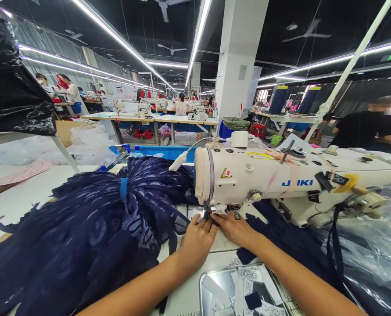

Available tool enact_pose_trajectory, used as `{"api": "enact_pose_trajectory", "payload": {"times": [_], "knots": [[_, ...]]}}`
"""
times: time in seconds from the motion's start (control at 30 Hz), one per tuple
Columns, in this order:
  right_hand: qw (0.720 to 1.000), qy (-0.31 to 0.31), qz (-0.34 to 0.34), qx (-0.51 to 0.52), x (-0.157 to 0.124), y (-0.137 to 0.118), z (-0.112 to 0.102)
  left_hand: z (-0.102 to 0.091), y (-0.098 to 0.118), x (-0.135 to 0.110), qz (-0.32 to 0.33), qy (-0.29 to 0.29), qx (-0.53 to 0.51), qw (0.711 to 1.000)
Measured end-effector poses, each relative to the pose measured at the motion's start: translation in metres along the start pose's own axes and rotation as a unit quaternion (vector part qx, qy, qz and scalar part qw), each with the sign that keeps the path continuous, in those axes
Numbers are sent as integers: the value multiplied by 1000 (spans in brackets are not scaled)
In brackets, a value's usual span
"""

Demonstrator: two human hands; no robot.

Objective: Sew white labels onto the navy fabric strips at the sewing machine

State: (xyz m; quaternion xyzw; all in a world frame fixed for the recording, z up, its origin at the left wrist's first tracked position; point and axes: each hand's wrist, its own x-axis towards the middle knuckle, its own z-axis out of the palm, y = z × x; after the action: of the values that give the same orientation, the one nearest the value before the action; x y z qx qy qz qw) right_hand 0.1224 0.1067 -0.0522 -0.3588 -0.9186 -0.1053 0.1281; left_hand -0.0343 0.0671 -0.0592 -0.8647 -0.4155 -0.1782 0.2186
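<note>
Both my hands rest on the bed of a white sewing machine (pixel 281 175), right at its presser foot (pixel 211 212). My left hand (pixel 197 239) lies knuckles up, fingers curled down onto a small dark navy fabric piece (pixel 214 220) under the needle. My right hand (pixel 234 228) lies flat beside it, fingertips pressed on the same piece. A big heap of navy patterned fabric (pixel 93 228) tied with a blue band (pixel 123 188) lies to the left of my left arm.
A metal tray (pixel 215 285) with white labels sits near the table's front edge between my arms. More navy cloth and clear plastic (pixel 373 250) lie at right under the machine. A black plastic bag (pixel 14 83) hangs upper left. Other people work at distant tables.
</note>
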Motion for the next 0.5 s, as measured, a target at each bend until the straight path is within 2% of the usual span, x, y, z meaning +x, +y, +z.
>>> {"api": "enact_pose_trajectory", "payload": {"times": [0.13, 0.27, 0.4, 0.5], "knots": [[998, 36, -13, 43, 0, 5, -4, -15, -6, -10, -26, -21, -44, 998], [996, 38, -23, 81, -5, 4, -12, -26, -33, -19, -47, -67, -114, 990], [994, 13, -31, 101, -8, -9, -19, -25, -62, -15, -145, -51, -207, 966], [995, 10, -23, 94, -8, -17, -20, -27, -63, -8, -152, -45, -240, 958]]}}
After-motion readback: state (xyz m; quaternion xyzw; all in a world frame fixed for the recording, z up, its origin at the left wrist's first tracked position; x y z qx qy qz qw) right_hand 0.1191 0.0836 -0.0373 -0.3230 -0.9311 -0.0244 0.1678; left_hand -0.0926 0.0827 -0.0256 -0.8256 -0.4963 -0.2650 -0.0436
